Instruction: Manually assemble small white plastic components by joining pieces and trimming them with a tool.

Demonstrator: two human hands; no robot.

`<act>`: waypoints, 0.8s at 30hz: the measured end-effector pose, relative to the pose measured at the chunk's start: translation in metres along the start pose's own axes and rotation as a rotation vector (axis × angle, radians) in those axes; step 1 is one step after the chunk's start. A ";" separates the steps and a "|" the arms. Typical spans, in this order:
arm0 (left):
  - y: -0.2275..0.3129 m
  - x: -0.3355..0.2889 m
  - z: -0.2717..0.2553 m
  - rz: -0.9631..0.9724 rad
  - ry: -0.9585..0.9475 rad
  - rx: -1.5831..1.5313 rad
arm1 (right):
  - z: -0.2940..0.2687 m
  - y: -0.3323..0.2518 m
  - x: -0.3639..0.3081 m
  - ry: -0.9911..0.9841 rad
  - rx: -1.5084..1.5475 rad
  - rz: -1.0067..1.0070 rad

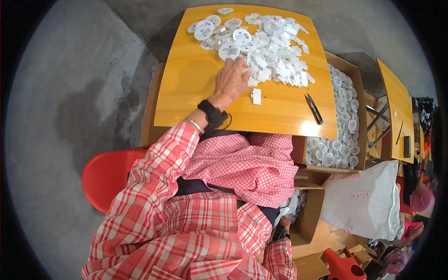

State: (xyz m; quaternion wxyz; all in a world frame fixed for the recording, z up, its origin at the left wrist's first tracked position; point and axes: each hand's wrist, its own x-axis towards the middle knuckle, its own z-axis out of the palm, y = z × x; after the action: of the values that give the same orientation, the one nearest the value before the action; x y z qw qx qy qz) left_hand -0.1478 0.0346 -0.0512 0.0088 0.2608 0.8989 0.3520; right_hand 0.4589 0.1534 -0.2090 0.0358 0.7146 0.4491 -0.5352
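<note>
My left hand (231, 80) reaches over the yellow table from the near side. Its thumb and forefinger are apart at the edge of a heap of small white plastic pieces (280, 51). A round white plastic disc (229, 51) lies right at its fingertips, among several similar discs (204, 30). Nothing shows held between the visible fingers. One white rectangular piece (256, 96) lies alone nearer to me. Low at my right side, my right hand (284, 223) is beside a cardboard box (310, 214) with white parts in it; its fingers are mostly hidden.
Black thread snips (314, 109) lie near the right edge of the table (186, 93). Right of it stands a large carton (357, 79) full of white discs, with a white sack (364, 200) nearer. A red stool (109, 179) is at left. Other people sit at far right.
</note>
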 end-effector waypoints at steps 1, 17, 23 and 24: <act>-0.007 0.010 -0.003 -0.011 0.011 0.039 | -0.004 -0.006 -0.002 0.001 -0.158 -0.010; -0.046 0.063 -0.009 -0.148 -0.124 0.115 | 0.136 -0.343 -0.106 -0.054 -0.324 -1.158; -0.054 0.037 -0.023 -0.118 0.011 0.060 | 0.254 -0.406 -0.130 -0.352 -0.602 -1.478; -0.056 0.034 -0.026 -0.105 0.035 -0.007 | 0.265 -0.408 -0.132 -0.357 -0.605 -1.480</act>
State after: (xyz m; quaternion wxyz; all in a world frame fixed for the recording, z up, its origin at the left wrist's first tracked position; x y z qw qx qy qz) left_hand -0.2079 -0.0003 -0.0616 0.0122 0.2069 0.9101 0.3588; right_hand -0.0156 0.1753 -0.0415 -0.0646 0.0967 0.9169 -0.3817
